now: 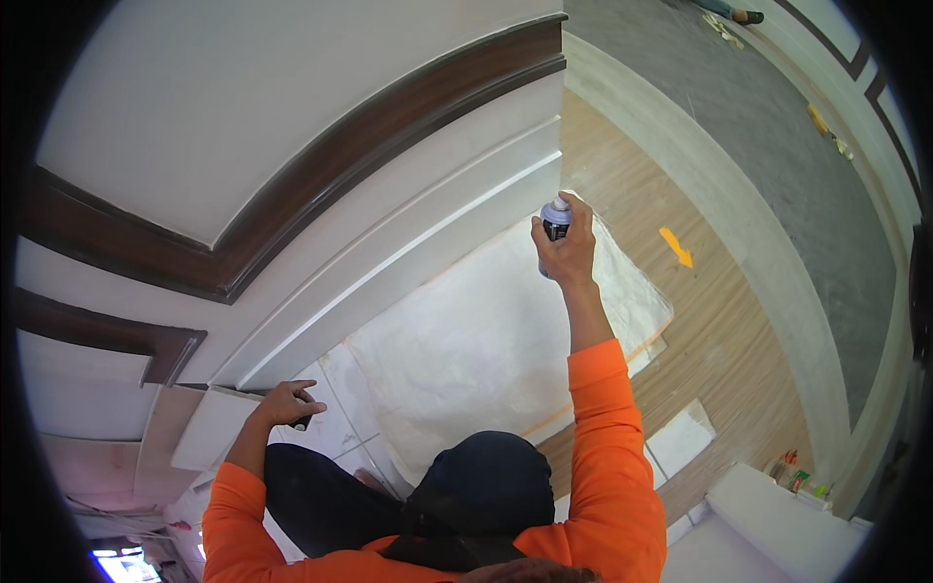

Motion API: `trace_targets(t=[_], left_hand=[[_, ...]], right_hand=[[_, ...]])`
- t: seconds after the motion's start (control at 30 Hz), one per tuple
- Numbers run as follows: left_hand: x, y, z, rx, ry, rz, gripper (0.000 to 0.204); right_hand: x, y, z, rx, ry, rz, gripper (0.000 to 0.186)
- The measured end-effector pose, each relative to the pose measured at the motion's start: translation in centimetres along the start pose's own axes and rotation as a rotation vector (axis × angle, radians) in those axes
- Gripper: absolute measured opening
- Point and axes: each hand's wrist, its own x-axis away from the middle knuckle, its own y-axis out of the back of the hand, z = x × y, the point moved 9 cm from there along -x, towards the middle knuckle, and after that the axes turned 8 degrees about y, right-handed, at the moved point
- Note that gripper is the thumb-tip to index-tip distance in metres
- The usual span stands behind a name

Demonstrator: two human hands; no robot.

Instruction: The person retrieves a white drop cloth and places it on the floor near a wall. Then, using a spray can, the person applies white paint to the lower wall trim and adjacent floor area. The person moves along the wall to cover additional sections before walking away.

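Note:
My right hand (571,243) grips a spray can (552,223) with a pale top, held up near the white wall's base with a finger at the nozzle. Beneath it lies a large white sheet (457,330) with orange along an edge, spread over the floor. My left hand (296,406) holds a small dark object (301,423), perhaps a cap, low on the left beside the baseboard. My folded dark-clad legs (476,481) show at the bottom.
A white wall with dark brown moulding (224,272) rises at the left. To the right are a wooden floor (739,330) with an orange arrow (677,248), loose tiles (680,437) and a grey floor strip (816,243). Another person's leg (739,16) shows at the top.

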Motion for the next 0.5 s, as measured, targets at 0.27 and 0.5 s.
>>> trace_targets(t=[0.27, 0.5], left_hand=[[0.6, 0.4, 0.2, 0.012, -0.008, -0.009, 0.090], [0.3, 0.3, -0.1, 0.044, -0.021, -0.004, 0.090]], right_hand=[[1.6, -0.4, -0.9, 0.052, -0.049, 0.085, 0.061], [0.4, 0.7, -0.2, 0.049, -0.061, -0.010, 0.061]])
